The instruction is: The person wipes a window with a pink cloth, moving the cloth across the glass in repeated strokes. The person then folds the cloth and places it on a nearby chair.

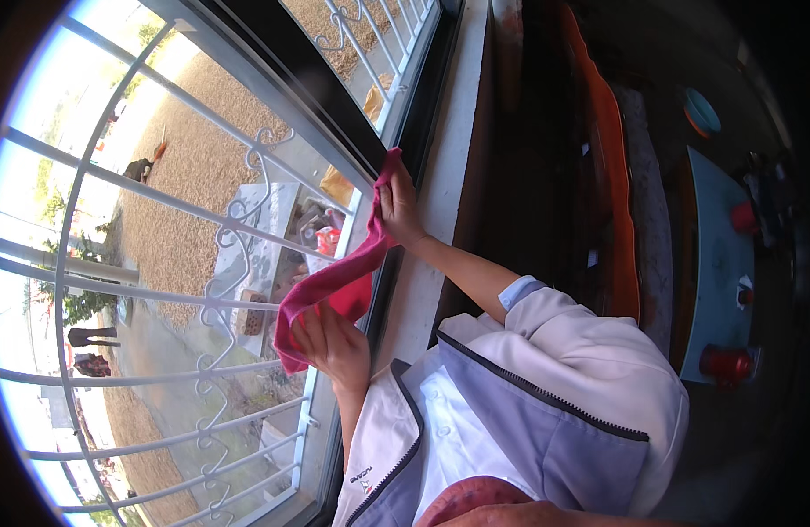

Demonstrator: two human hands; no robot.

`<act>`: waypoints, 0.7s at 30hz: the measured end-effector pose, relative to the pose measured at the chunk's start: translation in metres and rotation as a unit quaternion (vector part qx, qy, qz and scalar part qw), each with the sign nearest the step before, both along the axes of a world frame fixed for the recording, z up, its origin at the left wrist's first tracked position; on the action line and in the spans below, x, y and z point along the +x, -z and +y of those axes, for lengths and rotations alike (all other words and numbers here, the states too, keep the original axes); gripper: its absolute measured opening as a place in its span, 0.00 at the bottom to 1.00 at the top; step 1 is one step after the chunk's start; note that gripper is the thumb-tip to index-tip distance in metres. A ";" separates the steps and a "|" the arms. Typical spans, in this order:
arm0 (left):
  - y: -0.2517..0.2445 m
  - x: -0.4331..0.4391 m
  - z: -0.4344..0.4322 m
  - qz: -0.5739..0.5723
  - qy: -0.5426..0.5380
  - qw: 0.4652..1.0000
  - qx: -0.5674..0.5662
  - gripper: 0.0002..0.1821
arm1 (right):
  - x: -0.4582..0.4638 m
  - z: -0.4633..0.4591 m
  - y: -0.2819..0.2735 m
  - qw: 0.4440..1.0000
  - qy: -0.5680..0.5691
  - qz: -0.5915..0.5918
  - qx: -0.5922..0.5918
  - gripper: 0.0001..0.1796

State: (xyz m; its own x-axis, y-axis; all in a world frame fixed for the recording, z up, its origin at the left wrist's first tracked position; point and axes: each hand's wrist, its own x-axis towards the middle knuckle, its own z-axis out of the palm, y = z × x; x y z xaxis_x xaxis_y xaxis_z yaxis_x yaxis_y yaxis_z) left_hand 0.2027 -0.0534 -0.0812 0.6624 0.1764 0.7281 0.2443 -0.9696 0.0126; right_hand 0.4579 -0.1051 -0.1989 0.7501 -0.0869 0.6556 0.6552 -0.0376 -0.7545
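Observation:
A long magenta cloth (336, 277) is stretched between my two hands at a window. My right hand (398, 207) holds its upper end against the lower end of the dark window sash edge (339, 99). Closer to my body, my left hand (336, 346) grips the other end, where the cloth folds around the fingers. Part of that hand's grip is hidden by the cloth. Behind the left hand is the white metal window grille (247, 302) with scrolled bars. A red thing (353, 296) shows under the cloth, too covered to name.
A pale windowsill (438, 197) runs beside the right arm. Outside lie spread grain (181, 197), a perforated brick (250, 312) and a concrete slab (273, 204). Indoors, a light blue tabletop (715, 263) carries a red container (724, 364); a teal basin (701, 110) stands farther off.

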 end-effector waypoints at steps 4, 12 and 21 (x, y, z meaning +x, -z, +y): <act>0.003 -0.008 0.002 -0.004 0.017 1.000 -0.001 0.15 | 0.002 -0.003 -0.022 0.999 -0.044 0.003 0.000 0.27; 0.003 -0.010 0.002 -0.013 0.034 0.999 -0.005 0.18 | 0.018 0.008 -0.030 0.997 0.046 -0.068 -0.008 0.27; 0.006 -0.011 0.003 -0.027 0.038 0.999 0.003 0.18 | 0.008 0.004 0.000 0.998 0.029 -0.031 -0.034 0.28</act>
State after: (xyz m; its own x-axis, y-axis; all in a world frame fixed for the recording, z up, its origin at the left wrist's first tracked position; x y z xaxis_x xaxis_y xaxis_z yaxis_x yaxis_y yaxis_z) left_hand 0.1921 -0.0503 -0.0875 0.6329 0.1226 0.7645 0.1692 -0.9854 0.0179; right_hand 0.4657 -0.1012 -0.1986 0.7028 -0.0828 0.7065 0.6956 -0.1276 -0.7070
